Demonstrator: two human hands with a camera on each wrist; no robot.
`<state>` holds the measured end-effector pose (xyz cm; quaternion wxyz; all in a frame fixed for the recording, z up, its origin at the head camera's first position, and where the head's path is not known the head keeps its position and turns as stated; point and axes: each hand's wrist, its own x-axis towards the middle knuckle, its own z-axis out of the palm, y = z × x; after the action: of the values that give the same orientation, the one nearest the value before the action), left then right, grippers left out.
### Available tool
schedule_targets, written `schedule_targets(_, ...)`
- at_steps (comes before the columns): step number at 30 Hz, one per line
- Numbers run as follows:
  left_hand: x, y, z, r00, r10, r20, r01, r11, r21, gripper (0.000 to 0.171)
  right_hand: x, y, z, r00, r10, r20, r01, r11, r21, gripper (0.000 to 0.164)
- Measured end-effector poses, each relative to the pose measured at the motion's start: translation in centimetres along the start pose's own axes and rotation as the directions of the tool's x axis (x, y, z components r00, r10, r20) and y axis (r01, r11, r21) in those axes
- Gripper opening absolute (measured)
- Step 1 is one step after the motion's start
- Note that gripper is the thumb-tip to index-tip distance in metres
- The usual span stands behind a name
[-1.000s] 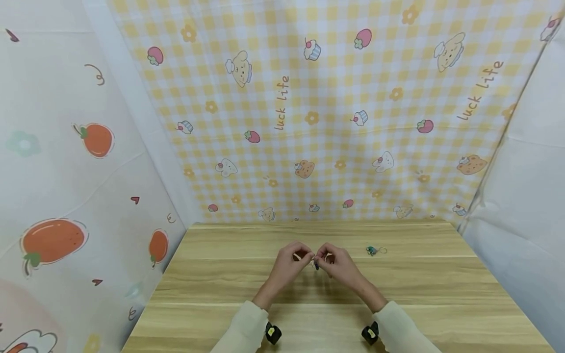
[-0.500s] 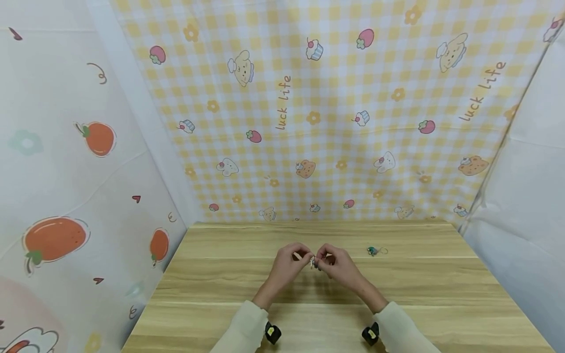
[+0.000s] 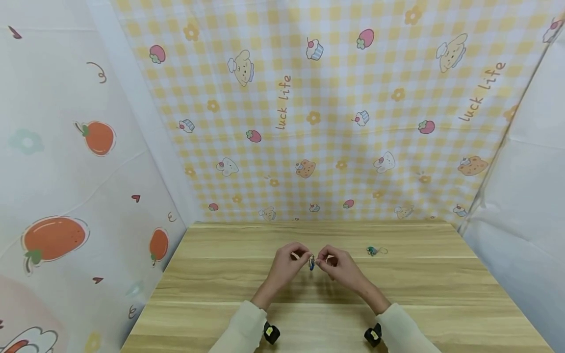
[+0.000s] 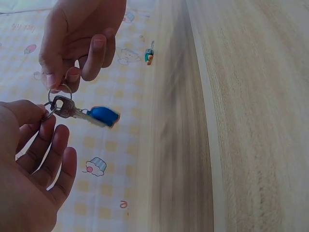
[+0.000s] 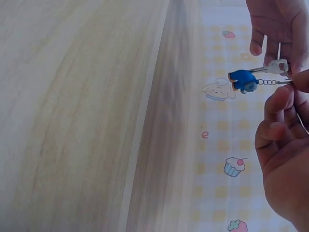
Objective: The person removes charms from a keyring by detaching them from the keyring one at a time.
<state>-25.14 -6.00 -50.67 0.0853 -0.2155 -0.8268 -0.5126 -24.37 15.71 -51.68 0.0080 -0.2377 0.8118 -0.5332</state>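
Between my two hands hangs a small key (image 4: 65, 107) together with a blue figure charm (image 5: 243, 80) on a short chain (image 5: 268, 82). My left hand (image 3: 288, 264) pinches a metal ring at the key's head between thumb and forefinger, the other fingers loosely bent. Facing it, my right hand (image 3: 341, 267) pinches a thin ring (image 4: 70, 86) that overlaps the key's head in the left wrist view. In the head view, the charm dangles just below the left fingertips, over the wooden table (image 3: 229, 274).
A second charm (image 3: 372, 251), green with a ring attached, lies on the table to the right of my hands. A checked cloth (image 3: 326, 147) hangs behind the table's far edge. White sheets stand at both sides.
My hands have drawn slightly apart. The blue charm and key have shifted a little left, and the charm has turned so more of its blue shows.
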Motion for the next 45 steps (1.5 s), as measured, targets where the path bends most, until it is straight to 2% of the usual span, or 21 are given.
schedule_targets(6,0.0,0.1,-0.2,1.000,-0.004,-0.009,0.003,1.000,-0.015,0.009,0.1,0.0,0.0,1.000,0.004,0.006,-0.004,1.000,0.013,0.006)
schedule_targets(14,0.0,0.1,-0.2,1.000,-0.001,-0.001,0.001,1.000,-0.006,0.008,0.5,-0.3,0.3,1.000,0.023,-0.009,-0.022,1.000,0.012,0.018)
schedule_targets(24,-0.1,0.2,0.2,1.000,0.012,0.000,-0.012,1.000,0.026,0.006,0.7,-0.9,0.4,0.999,0.034,-0.020,-0.035,0.998,-0.044,0.008)
schedule_targets(34,-0.1,0.0,0.4,0.998,0.056,-0.004,-0.056,0.998,0.038,0.006,0.6,-0.7,0.5,0.995,0.094,0.029,-0.095,0.995,0.035,0.015)
schedule_targets(38,-0.2,0.2,0.5,0.997,0.080,-0.013,-0.079,0.996,0.045,0.007,0.5,-0.7,0.6,0.995,0.097,0.034,-0.099,0.994,0.053,0.014)
schedule_targets(45,-0.2,0.4,0.4,0.996,0.077,-0.047,-0.075,0.996,0.041,0.008,0.5,-1.0,0.6,0.997,0.064,0.036,-0.066,0.995,0.075,0.013)
